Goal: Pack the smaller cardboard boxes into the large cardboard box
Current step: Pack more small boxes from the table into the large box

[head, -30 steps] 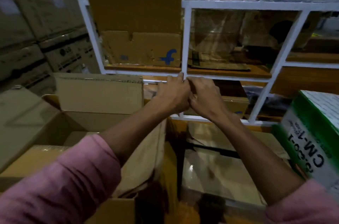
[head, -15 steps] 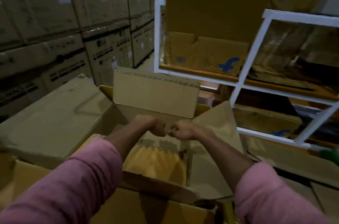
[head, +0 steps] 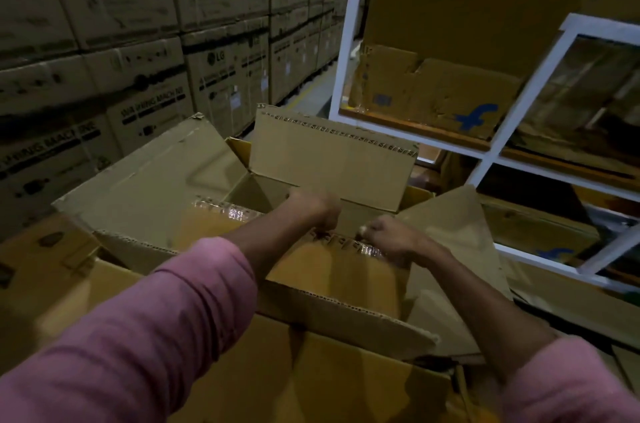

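Now both hands grip a smaller cardboard box (head: pixel 332 270) inside the large cardboard box (head: pixel 166 187).

Left hand (head: pixel 317 209) and right hand (head: pixel 388 237) curl their fingers over its taped far edge, seemingly pinching it; the dim light blurs them. Four flaps stand open. At 2 o'clock a white rack (head: pixel 491 148); at 10 o'clock stacked cartons (head: pixel 138 41).

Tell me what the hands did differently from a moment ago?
A second ago both hands were together up at the white shelf rail. They came down to the large open box, and now the left hand and right hand grip the top edge of the smaller cardboard piece inside it. The box's flaps stayed open.
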`<action>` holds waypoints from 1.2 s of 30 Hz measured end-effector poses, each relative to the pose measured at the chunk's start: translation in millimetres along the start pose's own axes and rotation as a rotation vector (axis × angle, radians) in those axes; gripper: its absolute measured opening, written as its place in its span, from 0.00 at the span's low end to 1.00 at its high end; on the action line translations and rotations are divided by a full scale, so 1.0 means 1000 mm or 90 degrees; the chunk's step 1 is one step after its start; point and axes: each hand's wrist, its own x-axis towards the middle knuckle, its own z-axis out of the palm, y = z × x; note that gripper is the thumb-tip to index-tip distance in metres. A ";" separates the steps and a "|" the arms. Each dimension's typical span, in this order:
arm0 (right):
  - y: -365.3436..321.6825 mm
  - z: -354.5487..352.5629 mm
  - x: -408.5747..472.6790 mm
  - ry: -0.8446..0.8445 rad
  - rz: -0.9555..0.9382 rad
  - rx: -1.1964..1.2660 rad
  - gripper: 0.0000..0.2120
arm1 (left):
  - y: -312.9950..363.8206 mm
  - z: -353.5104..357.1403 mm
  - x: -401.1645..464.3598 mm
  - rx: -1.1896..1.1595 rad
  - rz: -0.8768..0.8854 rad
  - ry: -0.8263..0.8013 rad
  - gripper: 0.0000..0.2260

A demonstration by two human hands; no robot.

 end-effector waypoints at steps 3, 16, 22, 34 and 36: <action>-0.016 -0.006 -0.035 -0.188 -0.037 0.130 0.10 | 0.007 -0.009 -0.017 -0.001 -0.002 0.034 0.12; -0.003 0.040 -0.094 -0.219 -0.148 -0.002 0.19 | 0.053 0.035 -0.105 0.036 -0.042 -0.108 0.18; 0.013 0.042 -0.106 -0.185 -0.153 0.030 0.18 | 0.054 0.036 -0.124 -0.002 -0.062 -0.095 0.22; 0.024 0.043 -0.103 -0.184 -0.154 0.001 0.19 | 0.059 0.037 -0.136 -0.033 -0.083 -0.061 0.24; 0.022 0.045 -0.101 -0.192 -0.149 -0.008 0.20 | 0.058 0.039 -0.137 -0.032 -0.087 -0.058 0.24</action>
